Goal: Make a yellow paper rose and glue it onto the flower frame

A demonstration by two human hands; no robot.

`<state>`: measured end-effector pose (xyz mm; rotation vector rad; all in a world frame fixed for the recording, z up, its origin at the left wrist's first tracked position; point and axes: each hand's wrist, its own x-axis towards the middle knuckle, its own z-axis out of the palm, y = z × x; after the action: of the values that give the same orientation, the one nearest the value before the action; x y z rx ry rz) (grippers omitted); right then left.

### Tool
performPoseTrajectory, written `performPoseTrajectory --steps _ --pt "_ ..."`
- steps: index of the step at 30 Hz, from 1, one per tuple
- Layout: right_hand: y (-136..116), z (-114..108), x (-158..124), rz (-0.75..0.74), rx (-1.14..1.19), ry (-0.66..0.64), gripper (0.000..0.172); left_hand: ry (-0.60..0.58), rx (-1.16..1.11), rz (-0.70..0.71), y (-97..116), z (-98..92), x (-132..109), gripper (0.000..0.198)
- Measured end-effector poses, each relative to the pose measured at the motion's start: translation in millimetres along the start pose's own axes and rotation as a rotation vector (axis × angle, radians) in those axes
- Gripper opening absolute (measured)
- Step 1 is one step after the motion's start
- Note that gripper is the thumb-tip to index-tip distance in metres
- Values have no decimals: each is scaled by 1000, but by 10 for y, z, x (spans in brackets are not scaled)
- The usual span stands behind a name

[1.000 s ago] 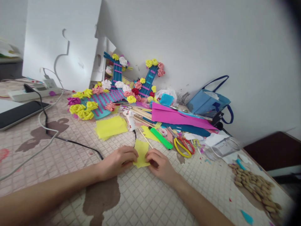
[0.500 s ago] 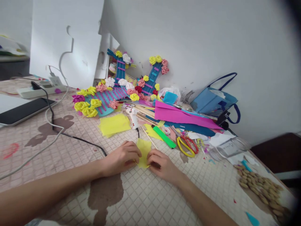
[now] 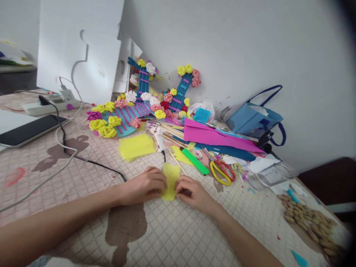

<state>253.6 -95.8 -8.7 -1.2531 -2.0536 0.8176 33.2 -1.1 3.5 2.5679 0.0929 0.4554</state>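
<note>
A small yellow paper piece [image 3: 171, 182] lies upright-lengthwise between my two hands on the quilted tablecloth. My left hand [image 3: 152, 183] has curled fingers pinching its left edge. At its right edge, my right hand [image 3: 190, 191] holds the paper with thumb and fingertips pressed together. Just beyond the paper is a white glue gun [image 3: 158, 140] with a black cord. A stack of yellow paper sheets [image 3: 137, 147] rests beyond my left hand, and a green marker-like tube [image 3: 196, 162] lies beyond my right.
Scissors [image 3: 220, 172], magenta paper [image 3: 217, 137] and wooden sticks [image 3: 172, 130] lie behind. Letter shapes with paper flowers [image 3: 128, 116] stand near the wall. A blue bag [image 3: 251, 120] and peanuts [image 3: 308, 222] are at right; a phone [image 3: 30, 129], power strip [image 3: 44, 106] and cables at left.
Both hands keep their grip with only slight finger movement at the paper's edges. The whole view has shifted slightly.
</note>
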Motion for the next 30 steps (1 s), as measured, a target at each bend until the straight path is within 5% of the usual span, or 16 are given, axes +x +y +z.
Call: performPoseTrajectory --steps 10,17,30 --pt "-2 50 4 19 -15 36 8 41 -128 -69 -27 63 8 4" --pt "-32 30 11 40 33 0 6 -47 -175 -50 -53 -29 25 7" --pt "-41 57 36 58 -46 39 8 40 -129 -131 -55 52 111 7"
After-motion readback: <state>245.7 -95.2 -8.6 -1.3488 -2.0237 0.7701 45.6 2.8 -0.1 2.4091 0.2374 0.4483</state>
